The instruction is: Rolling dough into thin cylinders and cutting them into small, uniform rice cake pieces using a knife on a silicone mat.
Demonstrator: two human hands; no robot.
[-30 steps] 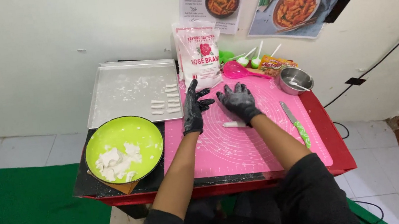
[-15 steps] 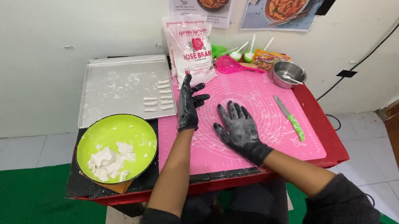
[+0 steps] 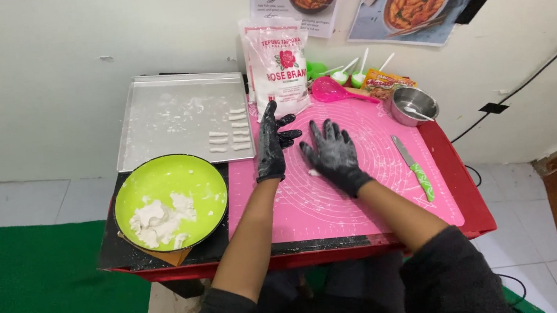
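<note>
Right hand (image 3: 331,154), fingers spread flat, presses a small dough piece (image 3: 313,172) on the pink silicone mat (image 3: 366,188); left hand (image 3: 271,143) rests open, empty, alongside. Uneven pressure could flatten the dough.

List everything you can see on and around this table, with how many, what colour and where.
baking mat: one, pink, table centre
bowl: one, lime green, left, holds white dough
tray: one, silver, back left, small white dough pieces
flour bag: one, white, back centre
ladle: one, pink, back
metal cup: one, silver, back right
knife: one, green handle, right on mat
left hand: black glove, flat on mat
right hand: black glove, floury, pressing mat
</note>
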